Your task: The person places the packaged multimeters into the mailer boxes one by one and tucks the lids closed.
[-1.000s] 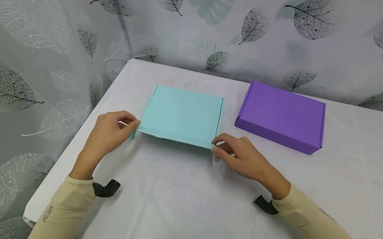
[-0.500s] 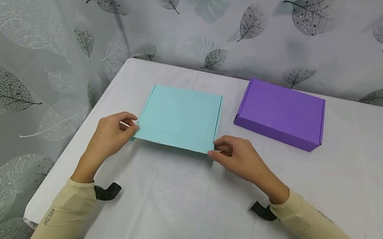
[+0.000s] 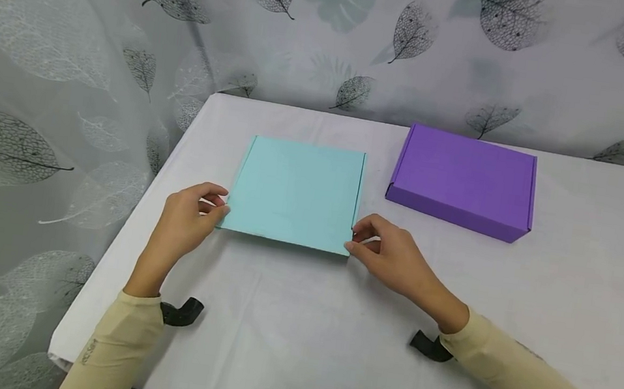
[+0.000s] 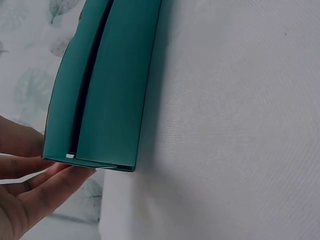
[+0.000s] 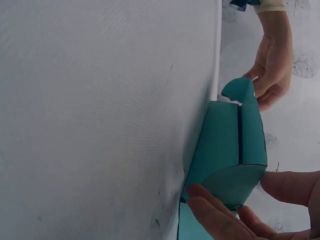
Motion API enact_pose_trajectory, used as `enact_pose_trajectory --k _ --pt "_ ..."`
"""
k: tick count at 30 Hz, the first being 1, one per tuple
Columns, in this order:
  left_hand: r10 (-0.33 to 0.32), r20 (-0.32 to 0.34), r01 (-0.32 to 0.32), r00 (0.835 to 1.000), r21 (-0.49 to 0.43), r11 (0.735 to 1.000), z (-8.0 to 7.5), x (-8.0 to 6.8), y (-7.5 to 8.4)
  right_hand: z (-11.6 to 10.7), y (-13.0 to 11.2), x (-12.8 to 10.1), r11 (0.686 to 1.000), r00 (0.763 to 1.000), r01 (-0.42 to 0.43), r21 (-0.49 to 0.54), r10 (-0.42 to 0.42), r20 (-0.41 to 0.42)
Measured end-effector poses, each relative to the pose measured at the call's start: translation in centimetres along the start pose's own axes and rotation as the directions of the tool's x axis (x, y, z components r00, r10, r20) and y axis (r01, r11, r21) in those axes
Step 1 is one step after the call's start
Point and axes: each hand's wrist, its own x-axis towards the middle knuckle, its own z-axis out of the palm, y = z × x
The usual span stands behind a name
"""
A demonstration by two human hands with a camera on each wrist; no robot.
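Note:
A turquoise cardboard box point(image 3: 297, 192) lies on the white-covered table, its lid over the top. The left hand point(image 3: 184, 224) pinches the lid's front left corner between thumb and fingers. At the front right corner, the right hand point(image 3: 395, 258) holds the lid with its thumb on the edge and its fingers at the side flap. The left wrist view shows a dark gap between the lid's front flap point(image 4: 70, 100) and the front wall point(image 4: 112, 100). In the right wrist view a rounded side flap point(image 5: 235, 182) stands between the right thumb and fingers.
A purple cardboard box point(image 3: 464, 182), closed, sits to the right of the turquoise one. Behind the table point(image 3: 291, 349) hangs a leaf-patterned curtain point(image 3: 320, 44), which also runs down the left side. Black wrist mounts point(image 3: 182, 312) stick out beside both sleeves.
The turquoise lid's front flap has swung outward toward the person, now almost level with the top. Both hands have stayed at its corners, the thumbs shifting slightly. The purple box has not moved.

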Motion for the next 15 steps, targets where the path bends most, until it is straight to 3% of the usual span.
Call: enact_pose_trajectory --k 15 --pt "-0.012 -0.008 0.011 1.000 -0.051 0.999 0.24 -0.01 -0.25 0.01 0.08 0.20 0.997 0.997 -0.077 0.030 0.077 0.005"
